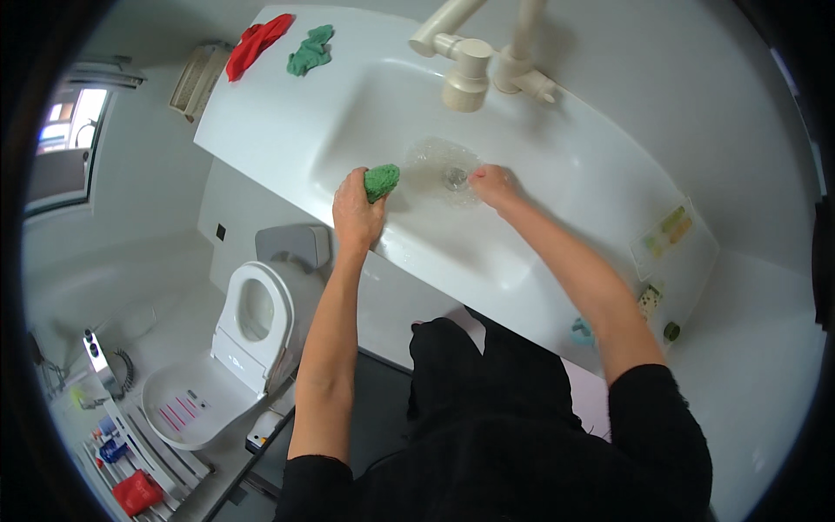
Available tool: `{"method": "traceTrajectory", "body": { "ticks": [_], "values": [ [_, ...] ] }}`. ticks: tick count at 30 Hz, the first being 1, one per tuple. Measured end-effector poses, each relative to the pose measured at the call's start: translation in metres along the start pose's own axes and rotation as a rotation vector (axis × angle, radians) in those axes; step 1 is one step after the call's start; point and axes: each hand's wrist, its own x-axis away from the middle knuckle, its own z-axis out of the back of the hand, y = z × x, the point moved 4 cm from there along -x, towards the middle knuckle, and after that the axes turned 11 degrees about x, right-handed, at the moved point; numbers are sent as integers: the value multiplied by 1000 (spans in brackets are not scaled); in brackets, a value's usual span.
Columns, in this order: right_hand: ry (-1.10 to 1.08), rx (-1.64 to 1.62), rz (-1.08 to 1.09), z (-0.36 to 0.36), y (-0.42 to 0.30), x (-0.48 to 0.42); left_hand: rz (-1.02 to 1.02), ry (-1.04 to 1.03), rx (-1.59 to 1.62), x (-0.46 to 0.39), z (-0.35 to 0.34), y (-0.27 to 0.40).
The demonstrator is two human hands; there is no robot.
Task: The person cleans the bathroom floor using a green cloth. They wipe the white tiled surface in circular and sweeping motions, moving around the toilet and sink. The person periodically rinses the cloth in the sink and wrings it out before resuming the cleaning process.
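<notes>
Near the left rim of the white sink basin [450, 248], my left hand [357, 210] grips a bunched green cloth [381, 182]. My right hand [494, 186] is inside the basin, its fingers curled beside the metal drain [455, 178]; whether it holds anything cannot be told. Shallow, bubbly water [440, 153] lies around the drain. A beige faucet [467, 75] stands over the far side of the basin. On the countertop at the upper left, a red cloth [258, 47] lies beside a crumpled green cloth [311, 51].
A clear tray [668, 236] with yellow and green items, a patterned packet [650, 301] and a small dark green round object [671, 331] sit at the right. A toilet [258, 310] with its lid raised stands at the lower left, near a slatted rack [147, 450].
</notes>
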Motion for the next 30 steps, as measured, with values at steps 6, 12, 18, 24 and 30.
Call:
{"method": "traceTrajectory", "body": {
  "ticks": [6, 12, 18, 24, 30],
  "values": [
    [-161, -621, 71, -10, -47, -57, 68, 46, 29, 3, -1, 1],
    [-102, -549, 315, 26, -104, -89, 111, 52, 30, 4, 1, 5],
    [116, -559, -313, 18, 6, -34, 91, 56, 52, 4, 1, 3],
    [309, 45, 106, 43, 8, -20, 106, 52, -4, 4, 0, 5],
    [298, -211, 48, 23, -14, -64, 110, 36, -3, 3, 1, 6]
  ]
}}
